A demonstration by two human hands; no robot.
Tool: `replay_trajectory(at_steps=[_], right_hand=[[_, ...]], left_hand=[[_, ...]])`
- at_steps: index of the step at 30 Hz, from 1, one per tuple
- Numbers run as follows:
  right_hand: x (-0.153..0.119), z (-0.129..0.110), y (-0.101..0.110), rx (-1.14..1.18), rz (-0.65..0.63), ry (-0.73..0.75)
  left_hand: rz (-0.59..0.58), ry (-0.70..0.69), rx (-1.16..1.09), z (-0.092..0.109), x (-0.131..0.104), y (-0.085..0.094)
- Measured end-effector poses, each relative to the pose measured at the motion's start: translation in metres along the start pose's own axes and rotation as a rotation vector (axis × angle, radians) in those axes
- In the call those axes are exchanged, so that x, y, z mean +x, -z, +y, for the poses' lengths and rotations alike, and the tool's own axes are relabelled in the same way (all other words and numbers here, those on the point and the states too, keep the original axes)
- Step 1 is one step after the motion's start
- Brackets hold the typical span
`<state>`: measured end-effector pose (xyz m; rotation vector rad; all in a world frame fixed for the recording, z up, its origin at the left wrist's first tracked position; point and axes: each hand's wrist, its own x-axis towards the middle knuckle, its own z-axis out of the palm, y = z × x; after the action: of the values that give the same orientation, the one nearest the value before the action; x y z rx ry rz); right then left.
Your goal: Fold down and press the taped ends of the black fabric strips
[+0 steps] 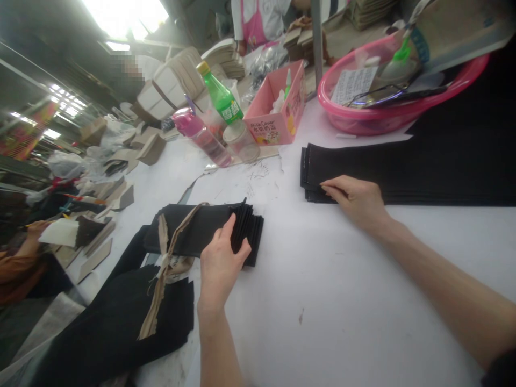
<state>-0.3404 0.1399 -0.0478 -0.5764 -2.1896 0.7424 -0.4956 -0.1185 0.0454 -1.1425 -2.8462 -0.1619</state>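
My left hand (221, 252) is at the right end of a bundle of folded black strips (193, 228). Its thumb and forefinger curve around the layered ends. A frayed beige cloth tie (174, 236) is knotted around this bundle, its tail trailing over black material (121, 317) below. To the right, my right hand (357, 201) pinches near the lower left corner of the top one of several long, flat black strips (407, 169). Whether the pinch lifts the strip's edge is too small to tell. Both lots lie on the white table (306, 322).
Behind the strips stand a pink basin (342, 121) of odds and ends, a pink box (272, 126), a glass jar (242, 142), a green bottle (221, 94) and a pink-lidded water bottle (205, 140). Co-workers sit at the left and far side, among stacked pieces (173, 83).
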Motion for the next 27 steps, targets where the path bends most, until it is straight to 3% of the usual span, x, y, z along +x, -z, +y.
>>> replay_trajectory(at_steps=[10, 21, 27], right_hand=[[0.0, 0.0, 0.0, -0.006, -0.001, 0.004], [0.001, 0.001, -0.001, -0.031, 0.004, 0.02], [0.001, 0.001, -0.001, -0.029, 0.007, 0.018]], left_hand=[[0.003, 0.01, -0.107, -0.01, 0.001, 0.003], [-0.025, -0.016, 0.385, 0.024, -0.003, -0.012], [-0.036, -0.043, 0.235, 0.013, -0.002, -0.004]])
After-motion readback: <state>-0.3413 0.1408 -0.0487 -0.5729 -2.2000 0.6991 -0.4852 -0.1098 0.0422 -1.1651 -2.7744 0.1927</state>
